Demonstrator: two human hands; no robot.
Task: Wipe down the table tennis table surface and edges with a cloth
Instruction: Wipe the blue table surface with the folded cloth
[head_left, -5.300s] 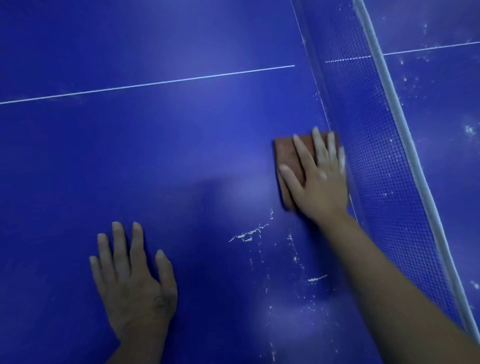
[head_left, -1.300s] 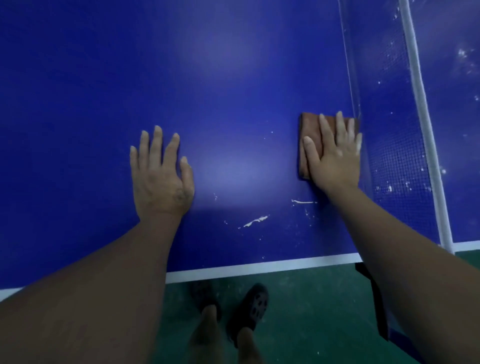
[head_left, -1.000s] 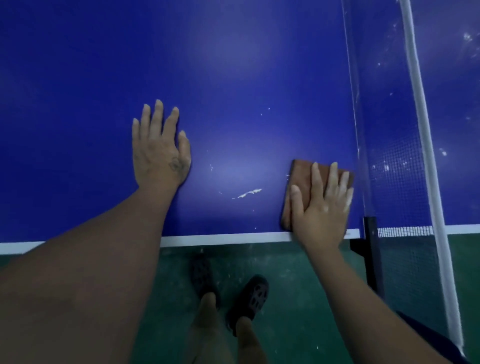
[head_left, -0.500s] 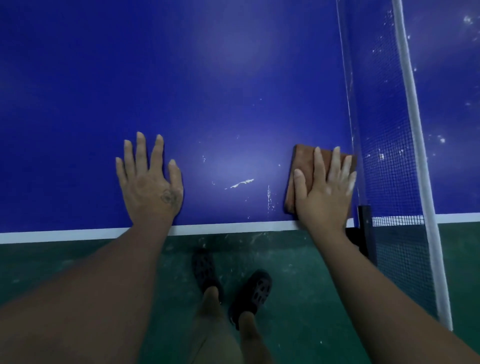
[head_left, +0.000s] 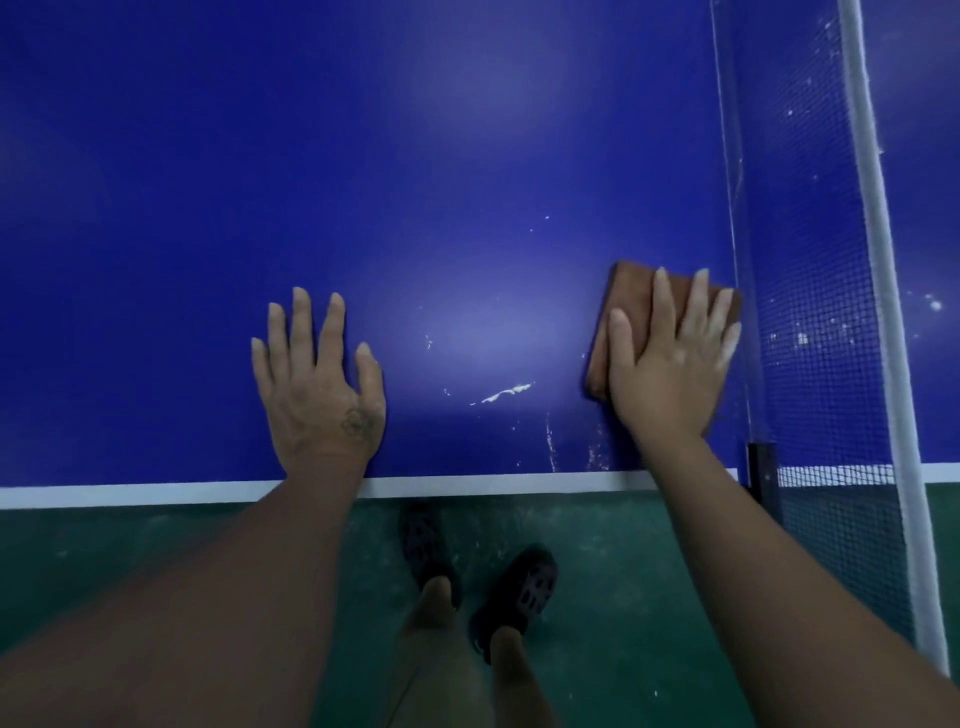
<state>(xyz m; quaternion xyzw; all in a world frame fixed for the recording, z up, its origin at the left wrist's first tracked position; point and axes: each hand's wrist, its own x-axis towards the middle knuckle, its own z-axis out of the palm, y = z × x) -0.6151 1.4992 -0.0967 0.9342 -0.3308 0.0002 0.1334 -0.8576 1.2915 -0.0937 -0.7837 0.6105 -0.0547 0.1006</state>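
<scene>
My right hand (head_left: 670, 364) lay flat and spread, pressing the brown cloth (head_left: 628, 291) onto the counter (head_left: 363, 156) just beside the net (head_left: 810, 260). My left hand (head_left: 319, 384) braced, spread flat. I judged firm, overlapping strokes would lift the white smear (head_left: 506, 393).

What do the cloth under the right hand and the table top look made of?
Cloth: rust-brown, matte and thick with a squared edge. It is probably folded fabric, though a sponge pad is possible.
Table: a hard, smooth blue board with a satin coating, judging by the soft glare. White smears sit on top of it unabsorbed.
</scene>
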